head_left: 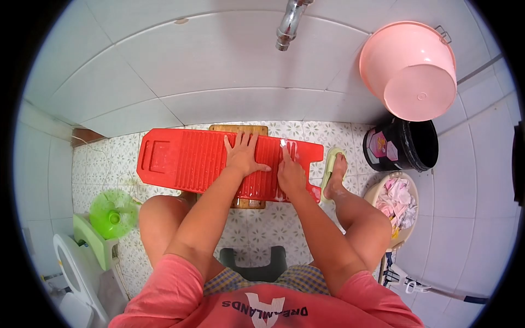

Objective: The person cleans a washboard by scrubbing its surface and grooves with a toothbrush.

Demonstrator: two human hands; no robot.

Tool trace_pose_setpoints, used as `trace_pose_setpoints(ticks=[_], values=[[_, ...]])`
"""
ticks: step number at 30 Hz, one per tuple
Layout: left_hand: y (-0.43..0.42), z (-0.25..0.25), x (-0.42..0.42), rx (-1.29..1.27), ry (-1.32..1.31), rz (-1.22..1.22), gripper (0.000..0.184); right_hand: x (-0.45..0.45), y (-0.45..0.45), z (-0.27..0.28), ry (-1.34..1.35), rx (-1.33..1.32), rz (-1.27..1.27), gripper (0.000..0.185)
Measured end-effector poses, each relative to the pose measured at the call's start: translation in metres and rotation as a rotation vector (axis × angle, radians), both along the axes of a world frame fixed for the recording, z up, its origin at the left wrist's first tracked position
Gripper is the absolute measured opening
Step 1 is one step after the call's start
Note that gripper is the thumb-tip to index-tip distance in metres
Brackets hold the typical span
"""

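Observation:
A red ridged plastic washboard lies crosswise in front of me, resting on a wooden stool whose edges show above and below it. Spread flat on the middle of the board is my left hand, fingers apart and holding nothing. My right hand presses on the ridges farther right, index finger stretched forward and the other fingers curled. At that fingertip is a small white thing, too small to name. White suds streak the ridges beside it, and the board looks wet.
A metal tap juts from the wall above. On the right are a pink bucket, a black bucket and a basin of clothes. A green translucent basin and a toilet stand left.

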State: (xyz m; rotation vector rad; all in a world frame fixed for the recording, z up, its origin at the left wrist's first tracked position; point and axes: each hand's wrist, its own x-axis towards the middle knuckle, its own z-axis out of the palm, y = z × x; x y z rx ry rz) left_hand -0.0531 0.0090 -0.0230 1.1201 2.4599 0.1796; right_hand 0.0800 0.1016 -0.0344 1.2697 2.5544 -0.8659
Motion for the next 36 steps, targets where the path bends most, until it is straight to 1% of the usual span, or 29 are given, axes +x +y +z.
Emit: trace_pose_setpoints(ticks=[2, 3, 5, 9, 11, 12, 14, 15, 17, 18, 20, 22, 24, 26, 27, 29, 30, 32, 36], values=[[-0.001, 0.0, 0.003, -0.001, 0.032, -0.006, 0.118, 0.005, -0.003, -0.008, 0.103, 0.127, -0.019, 0.049], [-0.002, -0.001, 0.004, 0.0, 0.033, -0.007, 0.118, 0.006, -0.003, -0.006, 0.104, 0.128, -0.019, 0.049], [-0.002, 0.0, 0.006, -0.013, 0.043, -0.005, 0.118, 0.008, -0.002, -0.002, 0.098, 0.043, -0.018, 0.048], [-0.003, -0.004, 0.008, -0.03, 0.025, -0.002, 0.12, 0.017, -0.008, -0.003, 0.119, 0.041, -0.008, 0.046], [-0.009, -0.016, 0.009, 0.07, 0.006, -0.01, 0.126, 0.02, -0.012, -0.003, 0.11, 0.042, -0.009, 0.045], [-0.013, -0.013, 0.012, 0.07, 0.008, -0.01, 0.126, 0.021, -0.011, -0.003, 0.112, 0.042, -0.009, 0.045], [-0.026, -0.009, 0.018, 0.04, -0.047, -0.136, 0.135, 0.022, -0.01, -0.005, 0.132, 0.013, -0.001, 0.046], [-0.03, -0.002, 0.024, 0.036, -0.045, -0.136, 0.135, 0.019, -0.008, -0.006, 0.135, 0.009, -0.001, 0.046], [-0.037, 0.01, 0.036, -0.103, -0.079, -0.245, 0.142, 0.011, -0.003, -0.007, 0.106, 0.07, 0.023, 0.049], [-0.041, 0.01, 0.04, -0.105, -0.078, -0.243, 0.142, 0.007, 0.001, -0.006, 0.107, 0.067, 0.024, 0.049], [-0.048, 0.009, 0.046, -0.119, -0.057, -0.325, 0.144, 0.002, 0.006, -0.005, 0.096, 0.028, 0.02, 0.05], [-0.05, 0.006, 0.048, -0.134, -0.038, -0.339, 0.143, 0.003, 0.005, -0.009, 0.095, 0.05, 0.03, 0.051], [-0.05, -0.001, 0.051, -0.132, 0.041, -0.348, 0.14, 0.005, 0.004, -0.011, 0.093, 0.08, 0.037, 0.052], [-0.049, -0.006, 0.054, -0.09, 0.047, -0.322, 0.139, 0.011, -0.005, -0.013, 0.092, 0.202, 0.052, 0.055], [-0.049, -0.007, 0.056, -0.052, 0.05, -0.295, 0.137, 0.014, -0.009, -0.007, 0.088, 0.203, 0.05, 0.055], [-0.047, -0.008, 0.057, -0.078, 0.066, -0.305, 0.135, 0.02, -0.016, 0.004, -0.006, 0.103, 0.042, 0.06], [-0.046, -0.007, 0.057, -0.103, 0.09, -0.312, 0.132, 0.024, -0.018, 0.003, -0.006, 0.103, 0.043, 0.06], [-0.046, -0.006, 0.058, -0.093, 0.085, -0.305, 0.132, 0.031, -0.02, 0.001, 0.008, 0.061, 0.07, 0.061], [-0.046, -0.005, 0.063, -0.06, 0.065, -0.272, 0.131, 0.024, -0.013, -0.005, 0.004, 0.084, 0.064, 0.063]])
